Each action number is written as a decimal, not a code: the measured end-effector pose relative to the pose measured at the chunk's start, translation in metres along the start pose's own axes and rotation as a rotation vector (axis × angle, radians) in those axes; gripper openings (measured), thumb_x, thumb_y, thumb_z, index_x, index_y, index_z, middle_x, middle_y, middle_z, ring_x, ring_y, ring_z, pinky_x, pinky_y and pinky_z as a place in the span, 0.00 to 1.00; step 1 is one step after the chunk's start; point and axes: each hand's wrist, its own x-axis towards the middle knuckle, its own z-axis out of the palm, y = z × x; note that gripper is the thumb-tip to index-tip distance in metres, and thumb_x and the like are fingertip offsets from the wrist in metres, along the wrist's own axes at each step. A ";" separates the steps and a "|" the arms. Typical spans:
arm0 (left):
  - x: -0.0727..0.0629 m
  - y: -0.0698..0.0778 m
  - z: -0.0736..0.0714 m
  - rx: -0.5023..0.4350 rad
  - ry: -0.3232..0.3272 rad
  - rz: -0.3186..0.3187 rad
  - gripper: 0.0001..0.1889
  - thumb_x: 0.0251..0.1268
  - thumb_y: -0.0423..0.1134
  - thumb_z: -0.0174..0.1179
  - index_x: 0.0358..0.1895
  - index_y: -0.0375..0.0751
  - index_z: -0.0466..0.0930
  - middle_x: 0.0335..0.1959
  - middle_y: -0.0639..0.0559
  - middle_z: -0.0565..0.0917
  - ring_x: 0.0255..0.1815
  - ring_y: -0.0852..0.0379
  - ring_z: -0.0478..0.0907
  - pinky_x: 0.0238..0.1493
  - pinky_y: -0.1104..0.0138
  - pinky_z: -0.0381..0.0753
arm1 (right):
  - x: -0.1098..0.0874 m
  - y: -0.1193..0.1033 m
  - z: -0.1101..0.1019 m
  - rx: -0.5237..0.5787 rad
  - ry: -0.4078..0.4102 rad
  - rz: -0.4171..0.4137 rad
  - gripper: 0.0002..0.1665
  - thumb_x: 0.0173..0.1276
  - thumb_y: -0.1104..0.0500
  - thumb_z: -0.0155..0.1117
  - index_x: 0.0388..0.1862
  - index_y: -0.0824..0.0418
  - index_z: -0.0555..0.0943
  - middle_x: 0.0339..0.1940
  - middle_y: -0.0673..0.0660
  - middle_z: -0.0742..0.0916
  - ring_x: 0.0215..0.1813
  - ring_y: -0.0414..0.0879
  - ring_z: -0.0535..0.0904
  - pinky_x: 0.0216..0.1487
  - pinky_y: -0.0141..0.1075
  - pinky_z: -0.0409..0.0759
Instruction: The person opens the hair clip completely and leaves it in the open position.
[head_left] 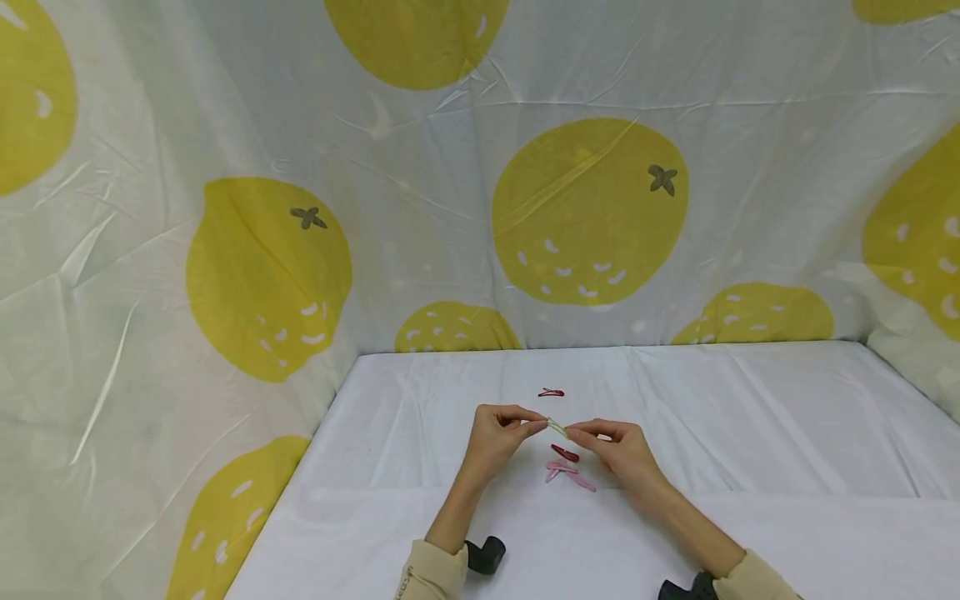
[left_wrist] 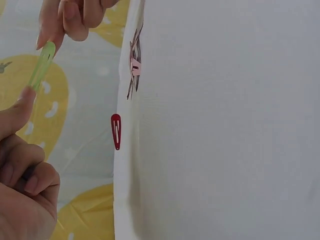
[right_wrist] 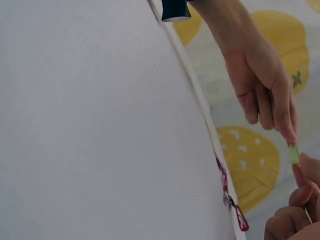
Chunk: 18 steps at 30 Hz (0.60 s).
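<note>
Hair clip (left_wrist: 43, 65), green, hangs above the table (head_left: 337, 533), ends pinched by fingers of the left hand (head_left: 493, 436) and right hand (head_left: 624, 454); 1 slackened pinch could drop it beside the nearer red clip (head_left: 565, 452).

a creased white cloth (head_left: 780, 425) spreads below; behind it and on both sides hangs a wrinkled, pale curtain (head_left: 420, 233) printed with big yellow fruits (head_left: 585, 217).

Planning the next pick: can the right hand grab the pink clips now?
Probably not while occupied: the right hand pinches one end of the green clip, the left hand the other. Otherwise, the pink clips lie close by, uncovered by hands.
</note>
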 end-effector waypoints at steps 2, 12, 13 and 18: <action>0.000 0.000 0.000 -0.008 0.005 -0.003 0.05 0.58 0.32 0.75 0.34 0.32 0.93 0.12 0.55 0.70 0.17 0.67 0.55 0.21 0.73 0.53 | 0.000 0.001 0.000 -0.037 -0.001 -0.068 0.15 0.65 0.51 0.77 0.44 0.60 0.92 0.33 0.46 0.90 0.23 0.36 0.68 0.28 0.28 0.67; -0.002 0.001 0.000 0.034 -0.026 -0.063 0.05 0.59 0.33 0.75 0.34 0.33 0.92 0.18 0.39 0.80 0.19 0.66 0.56 0.22 0.73 0.55 | -0.005 -0.001 0.001 -0.122 0.048 -0.208 0.11 0.67 0.55 0.75 0.41 0.62 0.91 0.41 0.64 0.91 0.39 0.47 0.87 0.41 0.29 0.80; -0.002 0.001 0.000 0.045 -0.028 -0.069 0.05 0.59 0.33 0.76 0.34 0.33 0.92 0.19 0.38 0.81 0.19 0.66 0.56 0.22 0.73 0.55 | -0.005 -0.001 0.001 -0.131 0.055 -0.211 0.11 0.67 0.55 0.75 0.41 0.62 0.91 0.41 0.63 0.91 0.39 0.47 0.87 0.40 0.29 0.80; -0.001 0.001 0.000 0.118 -0.010 -0.089 0.04 0.57 0.32 0.76 0.32 0.34 0.93 0.12 0.55 0.70 0.16 0.66 0.54 0.20 0.73 0.54 | -0.001 -0.002 0.002 -0.174 0.087 -0.204 0.10 0.66 0.56 0.76 0.40 0.62 0.92 0.40 0.60 0.91 0.35 0.42 0.85 0.37 0.28 0.78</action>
